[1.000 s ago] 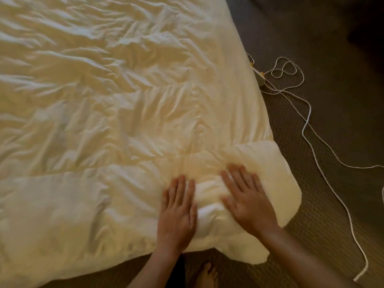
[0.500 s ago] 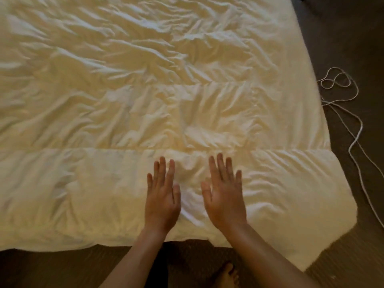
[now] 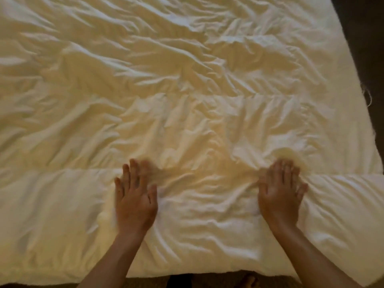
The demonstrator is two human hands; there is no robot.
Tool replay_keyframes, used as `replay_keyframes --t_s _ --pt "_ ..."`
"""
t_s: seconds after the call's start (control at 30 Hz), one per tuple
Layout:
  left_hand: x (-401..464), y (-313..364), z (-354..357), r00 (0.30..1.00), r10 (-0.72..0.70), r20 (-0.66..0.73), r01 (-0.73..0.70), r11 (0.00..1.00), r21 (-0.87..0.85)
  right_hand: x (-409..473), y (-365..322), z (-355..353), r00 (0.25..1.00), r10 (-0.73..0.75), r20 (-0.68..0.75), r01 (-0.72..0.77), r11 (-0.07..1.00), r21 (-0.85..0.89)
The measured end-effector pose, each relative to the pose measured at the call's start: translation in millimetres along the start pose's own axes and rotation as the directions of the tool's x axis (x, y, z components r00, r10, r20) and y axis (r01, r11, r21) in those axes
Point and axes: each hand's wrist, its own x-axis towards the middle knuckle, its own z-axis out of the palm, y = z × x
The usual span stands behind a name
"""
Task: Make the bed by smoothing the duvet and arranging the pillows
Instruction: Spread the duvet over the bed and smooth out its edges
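A cream, heavily wrinkled duvet (image 3: 187, 90) fills nearly the whole head view. My left hand (image 3: 135, 196) lies flat on it near the foot edge, fingers straight and pointing away from me, slightly blurred. My right hand (image 3: 280, 194) presses flat on the duvet further right, fingers together, with a small ridge of fabric bunched just beyond the fingertips. The two hands are wide apart. No pillows are in view.
Dark carpet (image 3: 365, 48) runs along the right side of the bed and shows below the duvet's near edge. A bit of white cord (image 3: 367, 96) peeks out at the right edge. My bare foot (image 3: 248, 281) stands on the floor below the duvet.
Both hands have slid apart across the duvet, left going left and right going right. The view has shifted left along the bed, so most of the cord and floor has left the frame.
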Motion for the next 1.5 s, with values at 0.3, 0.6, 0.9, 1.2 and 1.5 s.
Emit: replay_keyframes --t_s 0.3,0.6,0.9,1.2,1.5 --pt "114.3 34.5 9.2 0.889 0.442 0.120 -0.452 0.889 0.070 26.6 -131.2 43.9 0.866 -0.491 0.099 0.497 0.866 -0.056" --pt "232.9 -9.8 -38.1 0.985 0.159 -0.062 -0.160 0.987 -0.009 154.9 -119.7 -6.2 0.990 0.099 -0.098 -0.097 0.995 0.024" --pt "339.0 55.9 -14.0 0.915 0.401 0.056 -0.404 0.909 0.098 238.6 -202.8 12.8 0.895 -0.430 0.120 0.443 0.888 -0.123" --pt "422.8 62.3 -51.3 0.956 0.253 -0.150 -0.260 0.965 -0.031 340.7 -230.2 -19.8 0.971 -0.112 -0.209 0.125 0.991 0.046" --pt "447.8 7.7 -36.7 0.950 0.313 -0.017 -0.305 0.935 0.183 347.0 -209.2 0.3 0.992 -0.103 -0.068 0.089 0.980 -0.180"
